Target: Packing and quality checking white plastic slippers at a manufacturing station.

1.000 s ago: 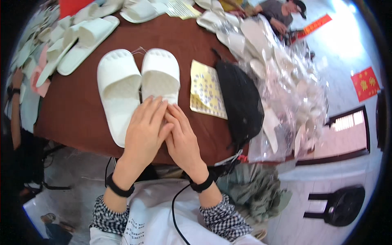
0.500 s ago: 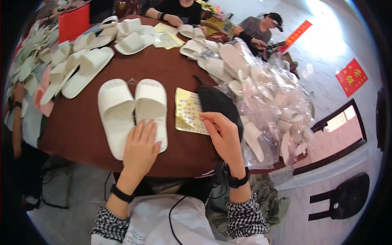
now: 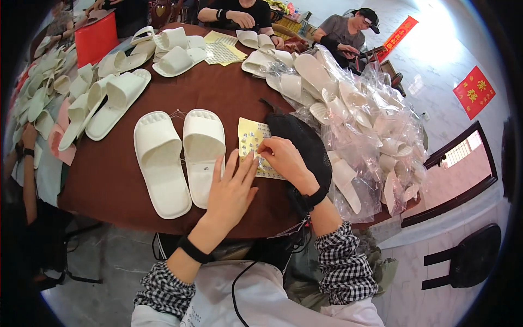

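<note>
Two white slippers lie side by side on the brown tabletop, the left slipper and the right slipper, which bears a small printed label on its insole. A yellow sticker sheet with rows of small round stickers lies beside them. My left hand is open, fingers spread, its fingertips at the sheet's left part and its side over the right slipper's edge. My right hand pinches thumb and forefinger together at the sheet's middle; whether a loose sticker is between them is hidden. Under my right wrist lies a black cloth item.
Plastic-wrapped slippers heap up on the right. Unwrapped white slippers line the left and far edge, near a red bucket. More yellow sheets lie at the far side. Two people sit beyond; another person's arm reaches in at left.
My left hand has left the right slipper and moved right to the sticker sheet, uncovering the insole label. My right hand has moved left onto the sheet, its fingers now pinched.
</note>
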A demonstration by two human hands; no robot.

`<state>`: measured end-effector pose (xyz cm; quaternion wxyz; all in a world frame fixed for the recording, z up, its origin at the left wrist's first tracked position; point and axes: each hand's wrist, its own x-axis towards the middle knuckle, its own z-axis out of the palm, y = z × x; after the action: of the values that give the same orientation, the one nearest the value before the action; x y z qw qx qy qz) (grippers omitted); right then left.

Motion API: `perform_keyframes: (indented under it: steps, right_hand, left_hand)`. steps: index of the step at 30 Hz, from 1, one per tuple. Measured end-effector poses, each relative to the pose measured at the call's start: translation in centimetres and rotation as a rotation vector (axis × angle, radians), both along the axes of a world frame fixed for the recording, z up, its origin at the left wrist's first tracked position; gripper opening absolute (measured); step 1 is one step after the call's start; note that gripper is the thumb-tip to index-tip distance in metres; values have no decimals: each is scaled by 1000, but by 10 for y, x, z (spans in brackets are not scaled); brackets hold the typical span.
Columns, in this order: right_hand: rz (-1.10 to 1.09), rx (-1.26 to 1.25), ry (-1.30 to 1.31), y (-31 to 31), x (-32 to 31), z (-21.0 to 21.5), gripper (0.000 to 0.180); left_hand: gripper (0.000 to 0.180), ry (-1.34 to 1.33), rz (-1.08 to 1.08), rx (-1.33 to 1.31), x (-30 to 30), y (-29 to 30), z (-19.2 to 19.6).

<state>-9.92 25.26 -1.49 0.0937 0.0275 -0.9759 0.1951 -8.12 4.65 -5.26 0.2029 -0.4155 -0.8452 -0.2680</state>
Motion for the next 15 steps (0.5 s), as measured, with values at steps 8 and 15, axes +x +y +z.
perform_keyframes:
  steps: [8,15]
  right_hand:
    - [-67,70,-18,3,1,-12,5]
    - [37,88,16,3,-5,-16,5]
  left_hand:
    - [54,-1,58,-59,1,3,-25]
    - [49,2,56,-56,2,3,-25]
